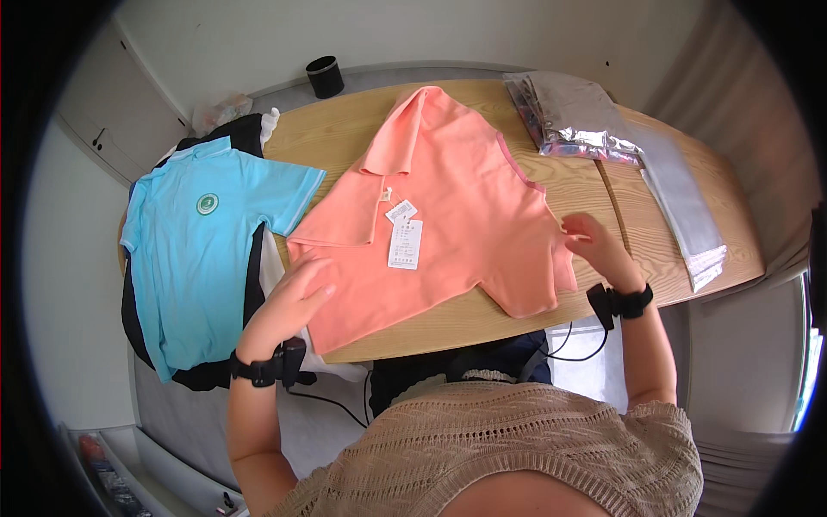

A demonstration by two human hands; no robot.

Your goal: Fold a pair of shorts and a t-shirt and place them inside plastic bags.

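A coral short-sleeved shirt (465, 207) lies spread sideways on the wooden table, its left-hand part folded over itself. White paper tags (405, 244) hang from it and rest on the fabric. My left hand (293, 300) lies over the shirt's lower left edge, fingers stretched out and thumb apart. At the right, my right hand (601, 252) has its fingers bent round the edge of a sleeve, pinching the cloth there. Black bands with small boxes and cables sit on both wrists.
Left of the coral shirt, a light blue polo shirt (198, 250) with a round green badge lies on dark clothing. Clear plastic bags (676, 202) and a pile of packaged garments (568, 108) lie at the far right of the table (353, 108). A black bin (325, 77) stands behind.
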